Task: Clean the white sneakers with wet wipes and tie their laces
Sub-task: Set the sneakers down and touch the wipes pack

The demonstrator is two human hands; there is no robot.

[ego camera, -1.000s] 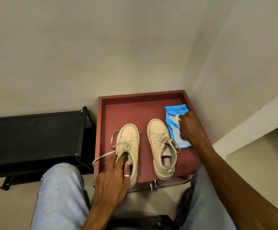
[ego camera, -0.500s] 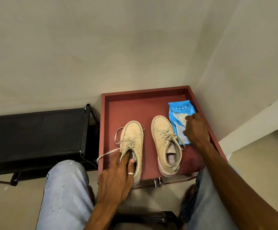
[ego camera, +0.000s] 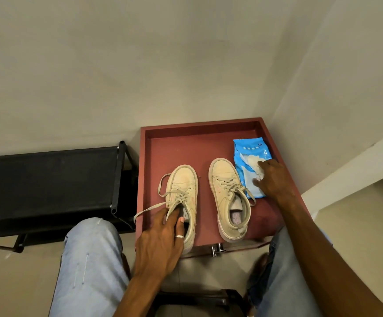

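Two cream-white sneakers stand side by side, toes away from me, on a red-brown tray table (ego camera: 186,152). My left hand (ego camera: 160,239) grips the heel opening of the left sneaker (ego camera: 183,186), with fingers inside the collar; its untied laces trail off to the left. The right sneaker (ego camera: 227,197) stands free, laces loose. A blue wet wipes pack (ego camera: 247,152) lies to its right with the flap open. My right hand (ego camera: 275,179) rests on the pack and pinches a white wet wipe (ego camera: 253,162) that sticks out of the opening.
A black shoe rack (ego camera: 48,179) stands to the left of the tray table. Walls close in behind and to the right. My knees in light jeans (ego camera: 90,259) flank the table's near edge, and a dark stool (ego camera: 197,298) is under me.
The flap of the wipes pack has come open and my right hand has drawn a white wipe partly out. My left hand keeps its hold on the left sneaker.
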